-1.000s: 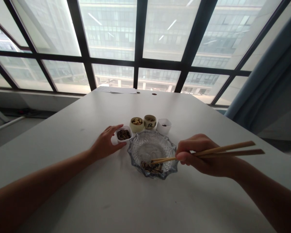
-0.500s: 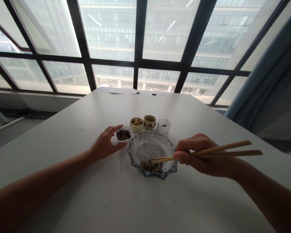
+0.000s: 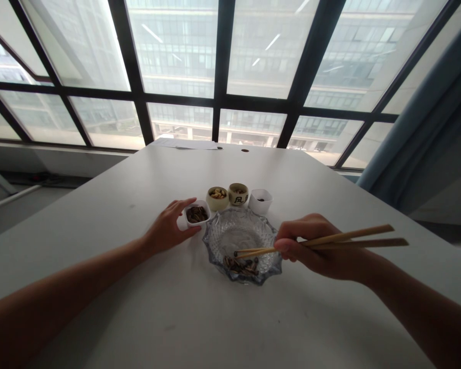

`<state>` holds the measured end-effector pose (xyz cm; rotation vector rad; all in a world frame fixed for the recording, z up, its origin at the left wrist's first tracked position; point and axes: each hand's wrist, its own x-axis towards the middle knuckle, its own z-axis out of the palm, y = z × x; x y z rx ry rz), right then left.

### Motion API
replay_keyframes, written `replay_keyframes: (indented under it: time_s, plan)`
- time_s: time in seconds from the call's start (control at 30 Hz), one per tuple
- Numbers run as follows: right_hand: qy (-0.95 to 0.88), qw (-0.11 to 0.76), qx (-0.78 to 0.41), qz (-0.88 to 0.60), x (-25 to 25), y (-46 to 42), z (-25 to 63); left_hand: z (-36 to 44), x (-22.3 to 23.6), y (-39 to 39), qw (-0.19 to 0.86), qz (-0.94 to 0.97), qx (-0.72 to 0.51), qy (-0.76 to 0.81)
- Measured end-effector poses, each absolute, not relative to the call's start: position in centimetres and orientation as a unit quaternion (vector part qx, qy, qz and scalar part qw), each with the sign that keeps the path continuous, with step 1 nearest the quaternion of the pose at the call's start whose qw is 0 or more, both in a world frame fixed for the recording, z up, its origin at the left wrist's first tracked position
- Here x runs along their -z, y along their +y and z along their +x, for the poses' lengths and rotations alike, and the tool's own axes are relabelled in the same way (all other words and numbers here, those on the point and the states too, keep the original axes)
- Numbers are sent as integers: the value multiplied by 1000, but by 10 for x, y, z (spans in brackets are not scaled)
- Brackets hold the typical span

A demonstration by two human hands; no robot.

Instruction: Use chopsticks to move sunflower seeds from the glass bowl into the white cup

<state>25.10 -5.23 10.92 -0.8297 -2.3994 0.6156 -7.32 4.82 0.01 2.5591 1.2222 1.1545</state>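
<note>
My left hand (image 3: 172, 224) has its thumb and fingers around a small white cup (image 3: 191, 224) that holds dark striped sunflower seeds (image 3: 197, 214). In my right hand (image 3: 311, 243) is a pair of wooden chopsticks (image 3: 346, 240), their tips pointing left into a scalloped glass bowl (image 3: 271, 264). A small dark seed (image 3: 235, 253) shows at the chopstick tips, above a heap of striped sunflower seeds (image 3: 241, 266) at the bowl's near side.
Just behind the bowl stand a cream cup (image 3: 217, 204) with nuts, a cup with a dark character (image 3: 238, 197), and another white cup (image 3: 260, 205) with something dark inside. White papers (image 3: 188, 144) lie at the table's far edge, before the windows.
The chopstick tips have shifted slightly left and up in the bowl, and a small dark seed now shows at them. My left hand stays on the white cup.
</note>
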Motion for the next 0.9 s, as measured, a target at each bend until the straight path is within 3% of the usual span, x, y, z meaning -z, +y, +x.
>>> replay_keyframes:
  time_s: [0.6, 0.9]
  plan:
    - [-864, 321, -254, -292, -97, -48, 250, -73, 0, 48, 42, 834, -382, 396]
    - [-638, 559, -355, -393, -97, -17, 268, -74, 0, 49, 45, 835, -382, 394]
